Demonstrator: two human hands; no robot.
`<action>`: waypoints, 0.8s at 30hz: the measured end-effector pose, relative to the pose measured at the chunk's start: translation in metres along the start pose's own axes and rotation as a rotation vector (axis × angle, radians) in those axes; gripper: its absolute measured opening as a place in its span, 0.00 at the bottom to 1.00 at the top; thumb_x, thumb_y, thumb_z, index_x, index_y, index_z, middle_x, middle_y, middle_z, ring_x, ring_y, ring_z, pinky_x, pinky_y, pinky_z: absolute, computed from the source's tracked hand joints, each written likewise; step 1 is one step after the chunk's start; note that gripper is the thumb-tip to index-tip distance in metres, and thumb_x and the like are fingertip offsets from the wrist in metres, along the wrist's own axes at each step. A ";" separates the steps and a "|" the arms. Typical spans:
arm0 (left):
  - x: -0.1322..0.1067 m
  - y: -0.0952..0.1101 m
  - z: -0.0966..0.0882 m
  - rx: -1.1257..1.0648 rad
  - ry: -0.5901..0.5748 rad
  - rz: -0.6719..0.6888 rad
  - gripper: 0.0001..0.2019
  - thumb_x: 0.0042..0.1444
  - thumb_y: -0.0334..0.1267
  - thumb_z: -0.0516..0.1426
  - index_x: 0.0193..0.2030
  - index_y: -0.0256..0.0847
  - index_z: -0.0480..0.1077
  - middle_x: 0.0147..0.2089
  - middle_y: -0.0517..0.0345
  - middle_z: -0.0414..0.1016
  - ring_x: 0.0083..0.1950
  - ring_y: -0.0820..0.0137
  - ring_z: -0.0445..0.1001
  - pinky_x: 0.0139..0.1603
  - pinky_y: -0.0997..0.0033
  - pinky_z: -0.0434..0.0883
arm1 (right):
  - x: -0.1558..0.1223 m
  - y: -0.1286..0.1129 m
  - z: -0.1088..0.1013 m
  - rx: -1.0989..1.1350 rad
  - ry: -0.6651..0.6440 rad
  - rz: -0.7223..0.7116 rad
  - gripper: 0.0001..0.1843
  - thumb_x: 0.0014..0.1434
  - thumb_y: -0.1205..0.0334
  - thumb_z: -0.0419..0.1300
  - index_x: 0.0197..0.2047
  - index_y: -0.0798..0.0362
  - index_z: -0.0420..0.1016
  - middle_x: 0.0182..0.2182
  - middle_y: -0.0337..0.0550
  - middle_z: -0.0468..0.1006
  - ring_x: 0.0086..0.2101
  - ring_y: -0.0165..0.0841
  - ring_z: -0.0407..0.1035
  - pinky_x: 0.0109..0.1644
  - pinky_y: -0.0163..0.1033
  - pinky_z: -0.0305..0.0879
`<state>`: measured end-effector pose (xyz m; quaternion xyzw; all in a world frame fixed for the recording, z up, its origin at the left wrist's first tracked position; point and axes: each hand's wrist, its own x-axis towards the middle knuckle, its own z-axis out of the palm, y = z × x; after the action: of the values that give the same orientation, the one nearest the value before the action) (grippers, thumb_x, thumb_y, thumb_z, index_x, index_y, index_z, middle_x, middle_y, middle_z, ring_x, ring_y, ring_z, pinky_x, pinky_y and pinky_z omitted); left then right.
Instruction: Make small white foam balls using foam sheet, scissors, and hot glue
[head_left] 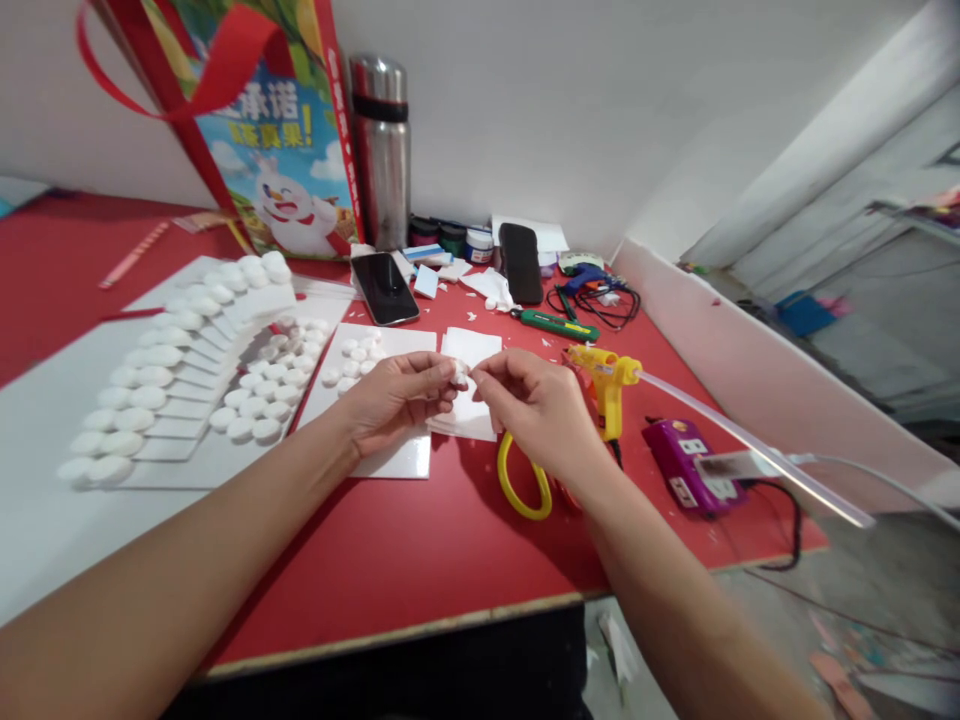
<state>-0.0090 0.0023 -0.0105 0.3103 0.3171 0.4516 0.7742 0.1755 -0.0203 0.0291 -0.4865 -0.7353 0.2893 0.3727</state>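
Observation:
My left hand (401, 398) is closed, pinching a small white piece (460, 373) between thumb and fingertips. Close beside it, my right hand (536, 400) has its thumb and forefinger pressed together at the piece's edge; what they grip is too small to make out. Under the hands lie a stack of white cards (480, 345) and a white board (409, 462) bearing several small white discs (349, 368). Right of my right hand rests a yellow hot glue gun (609, 385) with a clear glue stick in its back. Yellow-handled scissors (525, 490) lie partly beneath that hand.
On the left, rows of white discs on card strips (180, 400) stand beside loose discs (259, 400). Behind are two phones (385, 288), a green utility knife (559, 325), a steel flask (382, 150) and a gift bag (277, 160). A purple power block (686, 465) sits right.

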 end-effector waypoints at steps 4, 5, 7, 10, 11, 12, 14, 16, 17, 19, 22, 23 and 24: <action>-0.001 0.002 0.000 -0.016 0.019 -0.006 0.17 0.42 0.37 0.78 0.33 0.30 0.79 0.32 0.54 0.78 0.28 0.79 0.73 0.30 0.80 0.73 | -0.031 -0.014 -0.032 -0.458 -0.110 -0.093 0.18 0.68 0.60 0.58 0.25 0.52 0.68 0.21 0.38 0.72 0.21 0.27 0.62 0.27 0.37 0.52; -0.001 0.003 0.000 -0.025 0.019 -0.007 0.17 0.41 0.37 0.78 0.32 0.30 0.79 0.33 0.53 0.78 0.28 0.79 0.72 0.29 0.81 0.73 | -0.043 -0.012 -0.041 -0.563 -0.110 -0.093 0.19 0.69 0.58 0.58 0.25 0.52 0.69 0.21 0.39 0.73 0.21 0.28 0.63 0.27 0.38 0.51; -0.001 0.003 0.000 -0.040 0.008 -0.009 0.17 0.41 0.38 0.78 0.32 0.30 0.79 0.31 0.55 0.76 0.27 0.80 0.71 0.28 0.81 0.71 | -0.067 -0.002 -0.060 -0.773 0.024 -0.047 0.20 0.70 0.52 0.57 0.27 0.51 0.72 0.23 0.42 0.76 0.22 0.32 0.67 0.28 0.39 0.53; 0.000 0.003 0.000 -0.047 -0.015 -0.006 0.16 0.42 0.37 0.78 0.32 0.30 0.80 0.26 0.59 0.72 0.24 0.82 0.67 0.23 0.83 0.66 | -0.091 0.023 -0.082 -1.015 0.224 0.099 0.23 0.69 0.43 0.55 0.35 0.52 0.77 0.30 0.50 0.80 0.26 0.40 0.72 0.29 0.42 0.57; 0.000 0.003 0.000 -0.046 -0.018 -0.004 0.16 0.42 0.36 0.77 0.32 0.30 0.80 0.26 0.60 0.71 0.24 0.82 0.66 0.23 0.84 0.64 | -0.093 0.032 -0.086 -1.004 0.220 0.158 0.24 0.69 0.41 0.54 0.39 0.54 0.78 0.33 0.53 0.82 0.29 0.43 0.75 0.31 0.43 0.61; 0.001 0.002 0.000 -0.045 -0.020 -0.004 0.15 0.42 0.35 0.77 0.33 0.30 0.80 0.26 0.60 0.70 0.24 0.82 0.66 0.23 0.84 0.64 | -0.091 0.040 -0.089 -0.954 0.254 0.204 0.27 0.67 0.39 0.55 0.42 0.55 0.79 0.36 0.56 0.82 0.34 0.46 0.77 0.35 0.45 0.66; 0.001 0.002 -0.001 -0.043 -0.021 -0.004 0.14 0.43 0.33 0.77 0.34 0.29 0.81 0.27 0.59 0.71 0.25 0.82 0.67 0.24 0.84 0.65 | -0.078 0.053 -0.090 -0.796 0.276 0.256 0.29 0.64 0.38 0.58 0.48 0.58 0.78 0.41 0.58 0.83 0.41 0.49 0.78 0.43 0.48 0.70; 0.001 0.002 -0.002 -0.043 -0.019 -0.005 0.14 0.44 0.32 0.76 0.35 0.29 0.82 0.28 0.58 0.72 0.26 0.82 0.68 0.25 0.84 0.67 | -0.058 0.064 -0.089 -0.609 0.226 0.319 0.28 0.62 0.40 0.60 0.49 0.57 0.78 0.43 0.56 0.84 0.40 0.46 0.79 0.43 0.46 0.71; 0.002 0.002 -0.003 -0.044 -0.020 -0.006 0.13 0.45 0.32 0.76 0.36 0.29 0.82 0.29 0.58 0.73 0.26 0.82 0.68 0.26 0.84 0.67 | -0.048 0.069 -0.088 -0.553 0.211 0.359 0.25 0.61 0.41 0.60 0.44 0.56 0.78 0.39 0.53 0.84 0.37 0.44 0.78 0.41 0.45 0.70; 0.002 0.003 -0.005 -0.046 -0.025 -0.004 0.13 0.47 0.32 0.75 0.37 0.29 0.82 0.29 0.58 0.73 0.26 0.82 0.68 0.26 0.84 0.68 | -0.033 0.079 -0.088 -0.516 0.199 0.451 0.19 0.58 0.44 0.63 0.33 0.54 0.76 0.28 0.46 0.81 0.29 0.41 0.74 0.33 0.42 0.64; 0.002 0.004 -0.007 -0.048 -0.023 0.008 0.12 0.47 0.32 0.75 0.37 0.30 0.81 0.29 0.59 0.73 0.27 0.82 0.69 0.27 0.83 0.69 | -0.026 0.091 -0.086 -0.426 0.274 0.552 0.18 0.53 0.50 0.66 0.21 0.51 0.68 0.16 0.40 0.69 0.21 0.34 0.65 0.27 0.40 0.56; 0.002 0.005 -0.006 -0.046 -0.009 0.014 0.12 0.47 0.32 0.75 0.37 0.31 0.81 0.30 0.59 0.75 0.28 0.81 0.71 0.28 0.83 0.71 | -0.027 0.091 -0.085 -0.341 0.313 0.553 0.19 0.53 0.50 0.65 0.20 0.51 0.68 0.16 0.39 0.68 0.21 0.33 0.64 0.26 0.39 0.55; 0.001 0.005 -0.006 -0.041 0.009 0.019 0.12 0.47 0.33 0.75 0.38 0.32 0.81 0.31 0.58 0.77 0.29 0.80 0.73 0.30 0.82 0.73 | -0.029 0.089 -0.083 -0.231 0.350 0.533 0.18 0.54 0.50 0.65 0.20 0.51 0.69 0.17 0.40 0.69 0.21 0.32 0.63 0.25 0.38 0.55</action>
<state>-0.0158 0.0069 -0.0105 0.2953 0.3079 0.4668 0.7746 0.2958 -0.0100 -0.0024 -0.7431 -0.5350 0.2033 0.3468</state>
